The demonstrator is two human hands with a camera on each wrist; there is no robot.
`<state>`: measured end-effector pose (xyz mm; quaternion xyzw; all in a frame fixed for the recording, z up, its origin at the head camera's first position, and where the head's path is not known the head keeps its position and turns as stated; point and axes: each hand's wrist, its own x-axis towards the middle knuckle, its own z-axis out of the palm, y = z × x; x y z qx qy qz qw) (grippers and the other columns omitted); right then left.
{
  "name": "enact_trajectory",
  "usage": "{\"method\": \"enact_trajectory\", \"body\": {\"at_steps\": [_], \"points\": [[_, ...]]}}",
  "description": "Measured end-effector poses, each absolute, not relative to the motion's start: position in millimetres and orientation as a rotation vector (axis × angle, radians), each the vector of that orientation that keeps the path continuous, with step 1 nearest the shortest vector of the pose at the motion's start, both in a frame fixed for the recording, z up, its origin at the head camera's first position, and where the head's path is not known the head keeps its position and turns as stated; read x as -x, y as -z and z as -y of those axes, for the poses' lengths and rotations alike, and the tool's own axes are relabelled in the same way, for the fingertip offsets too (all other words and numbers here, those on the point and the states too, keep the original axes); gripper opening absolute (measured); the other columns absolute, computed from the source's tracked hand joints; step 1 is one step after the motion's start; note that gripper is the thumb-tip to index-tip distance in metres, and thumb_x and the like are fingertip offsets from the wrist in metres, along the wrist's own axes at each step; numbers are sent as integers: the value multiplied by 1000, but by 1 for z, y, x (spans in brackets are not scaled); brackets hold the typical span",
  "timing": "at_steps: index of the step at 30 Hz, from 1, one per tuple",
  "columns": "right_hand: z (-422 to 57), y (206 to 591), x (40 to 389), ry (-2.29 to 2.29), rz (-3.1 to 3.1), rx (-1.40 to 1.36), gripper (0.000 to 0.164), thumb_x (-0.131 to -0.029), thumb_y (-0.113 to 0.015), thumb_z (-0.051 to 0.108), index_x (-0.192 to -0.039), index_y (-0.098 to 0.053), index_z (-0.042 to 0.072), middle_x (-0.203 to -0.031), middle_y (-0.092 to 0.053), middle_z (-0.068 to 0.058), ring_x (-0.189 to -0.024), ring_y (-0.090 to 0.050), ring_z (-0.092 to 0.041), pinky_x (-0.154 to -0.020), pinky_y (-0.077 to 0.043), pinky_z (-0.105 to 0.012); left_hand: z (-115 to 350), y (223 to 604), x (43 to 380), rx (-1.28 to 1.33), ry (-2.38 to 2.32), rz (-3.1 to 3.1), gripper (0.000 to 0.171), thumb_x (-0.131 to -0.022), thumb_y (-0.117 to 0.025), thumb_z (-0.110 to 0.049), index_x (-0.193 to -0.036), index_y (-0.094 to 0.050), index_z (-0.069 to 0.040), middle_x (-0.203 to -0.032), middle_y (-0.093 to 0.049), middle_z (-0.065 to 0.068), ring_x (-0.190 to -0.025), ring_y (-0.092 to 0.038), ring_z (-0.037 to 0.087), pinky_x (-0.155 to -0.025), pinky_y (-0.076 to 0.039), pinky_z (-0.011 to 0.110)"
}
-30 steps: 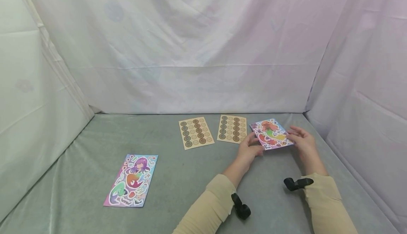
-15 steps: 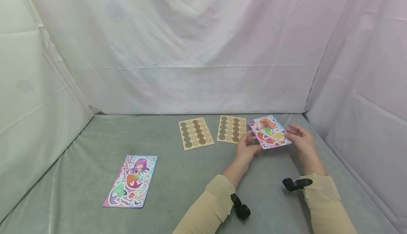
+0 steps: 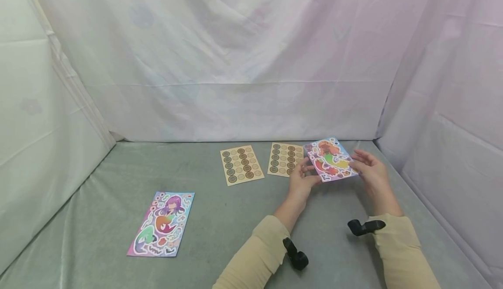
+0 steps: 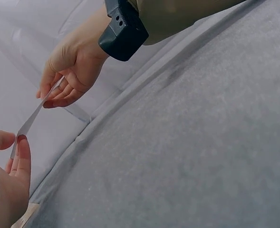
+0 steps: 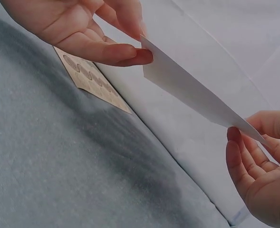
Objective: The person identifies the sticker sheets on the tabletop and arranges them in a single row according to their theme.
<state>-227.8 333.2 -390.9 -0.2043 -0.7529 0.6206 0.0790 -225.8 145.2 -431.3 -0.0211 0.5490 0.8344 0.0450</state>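
Note:
A colourful mermaid sticker sheet (image 3: 331, 159) is held up off the cloth at the right by both hands. My left hand (image 3: 300, 186) pinches its near left corner between thumb and fingers, as the left wrist view also shows. On the opposite side, my right hand (image 3: 373, 177) grips the right edge, thumb on the printed face and fingers beneath. From below, the right wrist view shows the sheet's plain white back (image 5: 185, 90), tilted. A tan sheet of round stickers (image 3: 284, 158) lies just behind the left fingers, partly covered by them.
A second tan sheet of round stickers (image 3: 241, 165) lies left of the first. Nearer the front left is another mermaid sticker sheet (image 3: 162, 224), purple-haired. Grey cloth (image 3: 228, 228) covers the table, and white curtains (image 3: 235, 62) enclose the back and sides.
Both hands have raised the mermaid sticker sheet and shifted it slightly left, so it now stands higher and more tilted. The sheets on the table have stayed put.

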Motion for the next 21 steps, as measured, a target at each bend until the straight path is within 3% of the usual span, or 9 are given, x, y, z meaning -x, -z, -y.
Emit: {"method": "enact_trajectory", "body": {"at_steps": [9,12,17,19,21], "points": [[-332,391,232,-1818,2236,624,61,-85,-73,18,-140,-49,25,-134,-53,1,-111,-51,-13,-97,-41,-36,-141,429,229,77,-2579,-1658,68,-69,-68,18,-130,-56,-9,-104,-60,5,-99,-60,32,-73,-56,30],[-337,398,238,-1840,2215,598,62,-83,-75,19,-139,-50,26,-133,-54,1,-114,-51,-15,-96,-42,-37,-140,427,231,85,-2587,-1647,69,-68,-68,19,-131,-55,-7,-104,-60,6,-95,-61,29,-73,-56,30],[-344,407,245,-1869,2177,562,62,-82,-77,20,-139,-51,25,-131,-55,2,-114,-51,-15,-82,-49,-20,-139,424,234,85,-2587,-1639,70,-67,-68,19,-132,-54,-3,-101,-62,3,-84,-63,24,-71,-56,30],[-339,403,242,-1878,2167,562,61,-83,-76,19,-138,-52,25,-132,-54,1,-116,-50,-16,-86,-48,-21,-138,423,235,82,-2584,-1639,71,-67,-68,19,-132,-53,-2,-101,-63,2,-80,-64,23,-71,-56,30],[-332,392,236,-1904,2153,564,61,-84,-74,15,-139,-51,23,-134,-53,0,-119,-48,-18,-98,-43,-31,-137,422,237,70,-2581,-1637,71,-67,-68,19,-133,-53,-2,-100,-64,2,-77,-65,21,-70,-56,30]]}}
